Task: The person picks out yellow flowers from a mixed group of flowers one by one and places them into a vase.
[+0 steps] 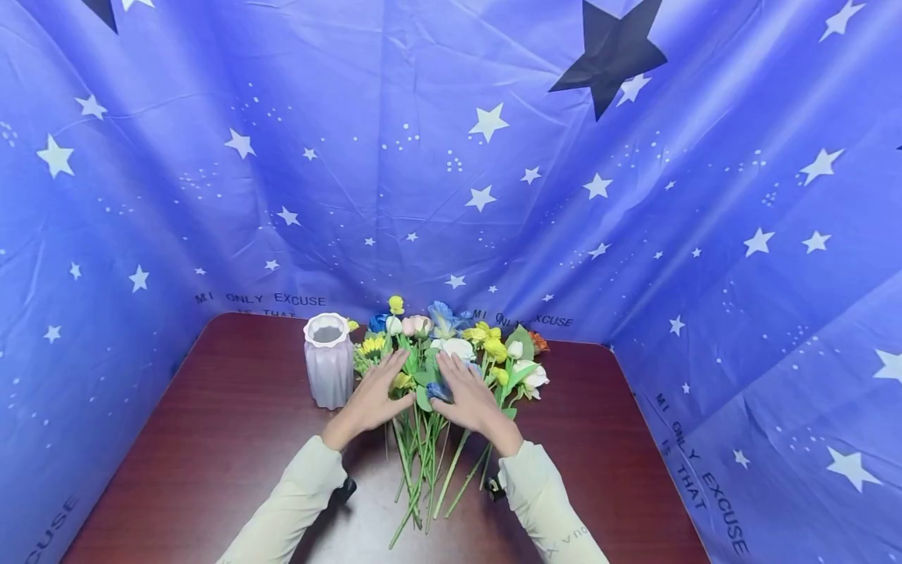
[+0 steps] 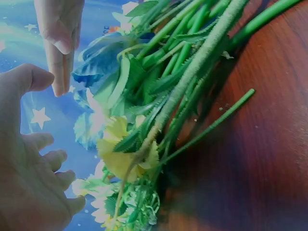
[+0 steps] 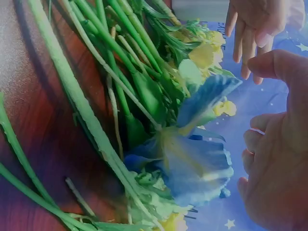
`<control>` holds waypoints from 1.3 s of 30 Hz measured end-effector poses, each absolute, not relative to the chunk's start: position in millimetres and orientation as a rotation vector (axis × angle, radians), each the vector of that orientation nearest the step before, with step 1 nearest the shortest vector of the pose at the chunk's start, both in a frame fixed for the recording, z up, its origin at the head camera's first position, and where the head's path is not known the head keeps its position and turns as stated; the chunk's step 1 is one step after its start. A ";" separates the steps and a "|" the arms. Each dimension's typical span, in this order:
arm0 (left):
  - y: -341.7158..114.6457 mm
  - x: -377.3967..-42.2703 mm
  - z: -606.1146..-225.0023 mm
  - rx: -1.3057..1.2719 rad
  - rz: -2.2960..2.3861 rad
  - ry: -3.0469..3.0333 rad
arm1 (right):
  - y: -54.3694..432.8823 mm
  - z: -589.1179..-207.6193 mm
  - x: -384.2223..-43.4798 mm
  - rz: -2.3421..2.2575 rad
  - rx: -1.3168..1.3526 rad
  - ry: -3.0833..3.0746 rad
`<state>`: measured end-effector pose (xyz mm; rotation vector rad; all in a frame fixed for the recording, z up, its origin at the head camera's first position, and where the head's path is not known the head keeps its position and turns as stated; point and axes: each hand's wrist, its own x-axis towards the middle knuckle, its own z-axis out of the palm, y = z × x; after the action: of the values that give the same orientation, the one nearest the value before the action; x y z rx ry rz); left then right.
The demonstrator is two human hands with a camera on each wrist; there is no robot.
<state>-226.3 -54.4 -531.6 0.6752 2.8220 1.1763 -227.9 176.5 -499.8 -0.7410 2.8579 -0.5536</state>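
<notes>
A loose pile of artificial flowers [image 1: 456,348] lies on the table, blooms toward the back and green stems [image 1: 423,462] toward the front. My left hand [image 1: 377,395] hovers over its left part with fingers spread. Over the right part, my right hand [image 1: 470,395] mirrors it, fingers extended and palm down. Neither hand grips a stem. In the left wrist view, a yellow flower [image 2: 118,156] shows below the palm side; the right wrist view has a blue flower [image 3: 192,159] close to my right fingers. Left of the pile stands a pale lilac, ribbed vase [image 1: 330,372], upright.
The dark red-brown wooden table [image 1: 232,439] is bordered by a blue star-printed cloth [image 1: 395,172] behind and at both sides. An orange flower [image 1: 539,342] sits at the pile's far right, near the table's back edge.
</notes>
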 end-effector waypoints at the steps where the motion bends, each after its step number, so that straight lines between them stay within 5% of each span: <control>1: -54.1 -226.9 -530.6 0.685 1.190 2.821 | 176.8 -498.9 -228.1 -0.564 -0.743 2.863; 27: -74.5 -224.4 -445.8 0.761 1.491 3.020 | 185.2 -457.2 -221.8 -0.955 -0.679 3.016; 39: -106.1 -230.3 -440.1 0.668 1.695 3.202 | 173.4 -451.0 -216.3 -1.351 -0.598 3.070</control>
<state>-230.3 -106.1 -440.1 0.6684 3.2021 1.6951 -216.3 173.4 -451.0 -0.5985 3.0697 -1.3514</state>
